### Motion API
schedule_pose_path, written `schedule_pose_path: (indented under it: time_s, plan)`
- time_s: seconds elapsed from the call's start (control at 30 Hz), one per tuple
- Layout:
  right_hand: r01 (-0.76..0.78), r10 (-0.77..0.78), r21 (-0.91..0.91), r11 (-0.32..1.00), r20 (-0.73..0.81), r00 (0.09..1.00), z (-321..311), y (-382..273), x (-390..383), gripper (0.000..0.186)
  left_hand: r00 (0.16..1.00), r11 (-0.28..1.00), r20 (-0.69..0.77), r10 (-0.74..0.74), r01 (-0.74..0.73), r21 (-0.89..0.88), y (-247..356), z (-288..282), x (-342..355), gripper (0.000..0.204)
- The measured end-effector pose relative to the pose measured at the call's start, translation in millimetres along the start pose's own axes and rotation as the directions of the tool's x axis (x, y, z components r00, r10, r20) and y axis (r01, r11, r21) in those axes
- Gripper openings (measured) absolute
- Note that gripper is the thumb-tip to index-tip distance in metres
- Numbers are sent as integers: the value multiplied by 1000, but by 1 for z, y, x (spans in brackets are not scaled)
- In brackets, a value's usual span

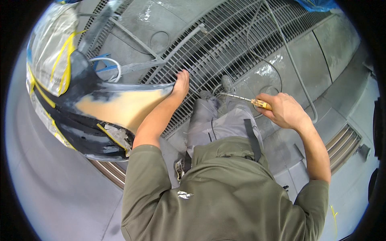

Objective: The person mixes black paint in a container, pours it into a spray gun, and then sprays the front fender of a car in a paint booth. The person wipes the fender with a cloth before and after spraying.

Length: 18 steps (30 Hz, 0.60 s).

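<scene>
At the left is a car body panel shaped like a bumper (pixel 120 105), partly black and grey with a large tan patch. My left hand (pixel 181 85) grips the narrow end of this panel, its fingers bent around the edge. My right hand (pixel 284 110) is closed around the yellow handle of a screwdriver (pixel 260 104). The thin metal shaft points left, across the front of my legs and apart from the panel.
Plastic sheeting (pixel 54 44) with yellow tape covers part of the panel. Behind it stands a grey metal stand (pixel 140 66). Floor grating (pixel 209 52) runs under my shoes (pixel 227 82). A hose (pixel 277 70) and a bent metal tube (pixel 295 64) lie at the right.
</scene>
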State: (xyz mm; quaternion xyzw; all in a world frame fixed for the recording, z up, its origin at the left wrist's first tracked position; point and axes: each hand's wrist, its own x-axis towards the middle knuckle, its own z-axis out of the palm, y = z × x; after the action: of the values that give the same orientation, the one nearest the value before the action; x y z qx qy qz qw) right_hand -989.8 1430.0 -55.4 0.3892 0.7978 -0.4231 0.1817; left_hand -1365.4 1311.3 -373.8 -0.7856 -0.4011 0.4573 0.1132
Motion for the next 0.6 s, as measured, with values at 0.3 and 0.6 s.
schedule_pose_path:
  time_s: [0.3, 0.6]
  plan:
    - [83, -58, 195, 977, -133, 989, 39, -40, -24, 26, 971, 926, -29, 236, -233, -298, -74, -21, -76, 83]
    - [-96, 224, 372, 923, -319, 921, 140, -146, -93, 25, 961, 931, -275, -14, -88, -353, -286, -32, -233, 87]
